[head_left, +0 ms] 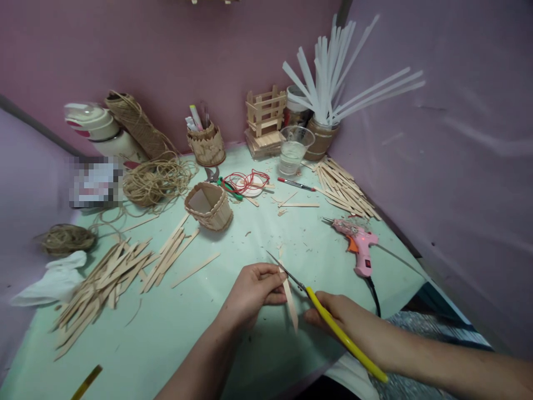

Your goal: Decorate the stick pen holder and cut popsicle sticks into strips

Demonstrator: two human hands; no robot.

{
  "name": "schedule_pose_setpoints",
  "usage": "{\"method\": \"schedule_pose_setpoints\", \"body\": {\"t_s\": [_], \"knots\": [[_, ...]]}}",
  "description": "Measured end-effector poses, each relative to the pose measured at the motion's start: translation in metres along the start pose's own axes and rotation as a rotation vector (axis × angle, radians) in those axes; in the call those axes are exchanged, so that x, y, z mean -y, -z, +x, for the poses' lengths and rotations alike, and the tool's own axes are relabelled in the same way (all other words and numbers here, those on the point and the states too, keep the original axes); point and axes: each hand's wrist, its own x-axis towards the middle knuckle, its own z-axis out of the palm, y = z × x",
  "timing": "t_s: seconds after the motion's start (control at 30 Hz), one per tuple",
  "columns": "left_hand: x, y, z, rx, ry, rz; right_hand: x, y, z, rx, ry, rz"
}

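My left hand (260,286) pinches a flat wooden craft stick (290,305) near its upper end, and the stick's lower end tapers to a point. My right hand (333,311) is closed around a pair of scissors (328,319) with long yellow handles, seen nearly edge-on. The thin dark blades reach to the upper left and cross the stick beside my left fingertips. Whether the blades are parted cannot be made out. Small wood scraps (281,253) lie just beyond the blade tips. Farther back, a small basket made of craft sticks (210,208) stands tilted toward the left.
Loose craft sticks (104,289) are heaped at left, with another pile (345,189) at back right. A pink glue gun (360,244) lies at right, its cord trailing forward. Behind are a water cup (292,153), red wire (250,182), green-handled pliers (229,189) and twine (152,180).
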Motion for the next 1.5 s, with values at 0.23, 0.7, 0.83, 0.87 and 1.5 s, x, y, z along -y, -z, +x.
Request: {"method": "schedule_pose_setpoints", "body": {"t_s": [0.23,0.7,0.83,0.87,1.5], "knots": [[0.002,0.0,0.002,0.002,0.031,0.026,-0.004,0.001,0.003,0.012,0.002,0.013],[-0.006,0.008,0.0,0.03,-0.011,0.095,0.0,0.007,0.003,-0.01,0.015,0.068],[-0.009,0.013,-0.002,0.024,-0.048,0.123,-0.001,0.01,0.0,-0.093,0.062,0.233],[-0.01,0.014,-0.002,0.019,-0.055,0.123,-0.001,0.01,0.001,-0.121,0.067,0.306],[-0.013,0.021,0.005,-0.098,-0.32,0.218,0.04,0.032,0.084,-0.457,0.646,1.279]]}}
